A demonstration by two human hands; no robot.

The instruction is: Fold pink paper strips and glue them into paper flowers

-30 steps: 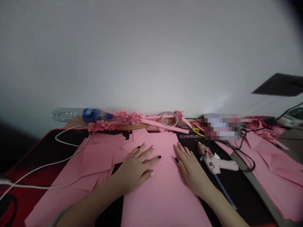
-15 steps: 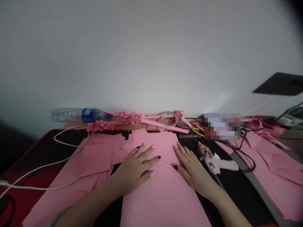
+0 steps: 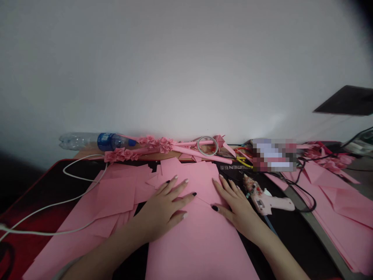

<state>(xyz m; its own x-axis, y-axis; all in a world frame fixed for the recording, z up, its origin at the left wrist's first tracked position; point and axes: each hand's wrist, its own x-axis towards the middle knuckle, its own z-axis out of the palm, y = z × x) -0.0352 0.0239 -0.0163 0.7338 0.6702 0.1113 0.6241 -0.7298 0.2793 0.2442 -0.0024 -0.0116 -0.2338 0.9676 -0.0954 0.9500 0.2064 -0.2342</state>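
Observation:
A large pink paper sheet (image 3: 198, 249) lies in front of me on a black mat. Flat on its left part rests my left hand (image 3: 167, 206), fingers spread, holding nothing. My right hand (image 3: 237, 202) lies along the sheet's right edge with its fingers apart and empty. A thin diagonal line, like a paper edge, runs between the two hands. Smaller pink squares (image 3: 116, 194) overlap in a pile left of my left hand. Just right of my right hand is a pale pink glue gun (image 3: 272, 203).
Along the wall lie a plastic bottle (image 3: 78, 140), paper flowers (image 3: 125, 154), a tape roll (image 3: 207, 146) and yellow-handled pliers (image 3: 243, 162). A white cable (image 3: 52, 204) crosses the left side. More pink sheets (image 3: 335, 217) and black cables are on the right.
The view has shifted slightly, so most things on the table's left appear a little further left. Both hands keep the same spread pose on the paper.

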